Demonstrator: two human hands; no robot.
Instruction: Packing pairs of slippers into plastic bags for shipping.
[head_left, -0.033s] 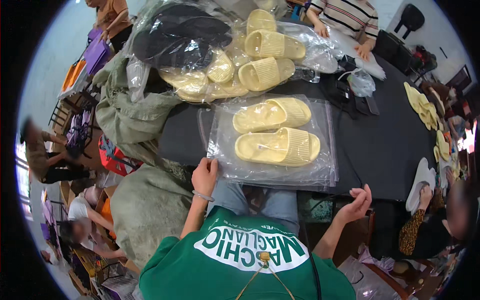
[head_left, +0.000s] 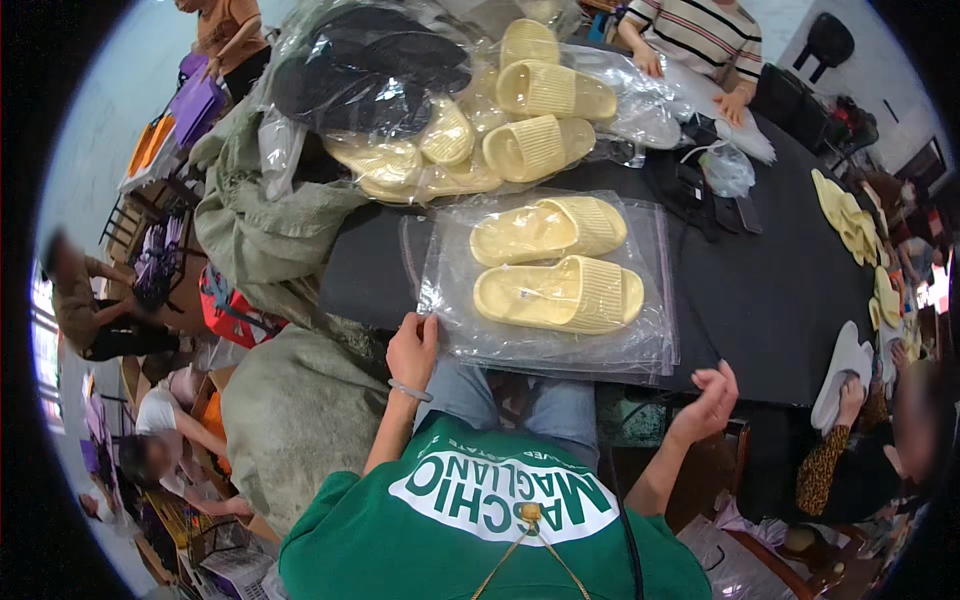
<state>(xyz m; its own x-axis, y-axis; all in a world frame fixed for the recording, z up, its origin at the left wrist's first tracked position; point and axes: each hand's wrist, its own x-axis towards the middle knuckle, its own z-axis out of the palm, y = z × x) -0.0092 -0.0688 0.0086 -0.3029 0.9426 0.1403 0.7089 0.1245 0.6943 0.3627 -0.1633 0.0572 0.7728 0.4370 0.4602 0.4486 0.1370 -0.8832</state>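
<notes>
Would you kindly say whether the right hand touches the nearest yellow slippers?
Apart: the head view shows clear plastic and dark tabletop between right hand and slippers.

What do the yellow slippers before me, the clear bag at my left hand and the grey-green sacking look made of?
Yellow slippers: probably moulded foam or rubber, matte, with crisp ribs. Clear bag: thin, glossy plastic film, see-through and wrinkled. Sacking: apparently coarse woven cloth, dull and folded; fibre unclear.

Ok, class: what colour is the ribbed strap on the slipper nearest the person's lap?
The ribbed strap is pale yellow, best seen in the head view.
</notes>
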